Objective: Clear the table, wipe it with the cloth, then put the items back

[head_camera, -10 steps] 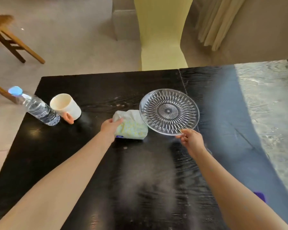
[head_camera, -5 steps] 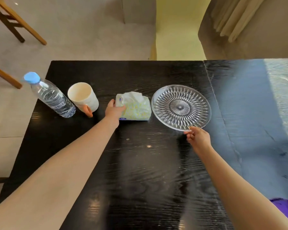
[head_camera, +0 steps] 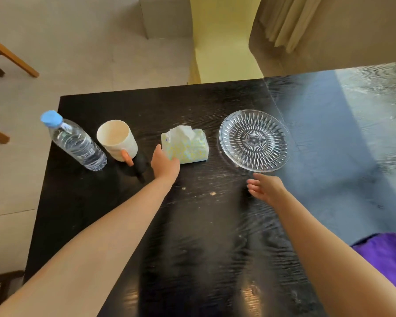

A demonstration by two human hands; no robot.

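Black wood-grain table (head_camera: pixel 215 236) fills most of the view, glossy w/ glare patches; the right part is washed pale blue by light. Purple cloth (head_camera: pixel 384 255) lies at the near right edge, only partly in frame, well apart from the other items.

Along the far side of the table, left to right, four things in a rough row:

Glass plate (head_camera: pixel 253 140), clear w/ a cut starburst pattern, flat on the table at the right end of the row. Largest item.

Water bottle (head_camera: pixel 74 141), clear plastic w/ a blue cap, at the left end near the table edge (looks tilted, prob. wide-angle lens).

Cup (head_camera: pixel 117 140), cream, upright, orange handle facing the near side, just beside the bottle.

Tissue pack (head_camera: pixel 185 146), soft pack w/ yellow-green print, white tissue sticking out the top, sits between cup and plate, touching neither.

Left hand (head_camera: pixel 165 164) is on the pack's near-left corner, fingers against its side; whether it really grips or only touches, can't tell. Right hand (head_camera: pixel 264 188) is empty, fingers loosely spread, just below the plate's near rim, not touching it.

Floor beyond is pale tile; wooden chair legs (head_camera: pixel 12 58) at upper left.
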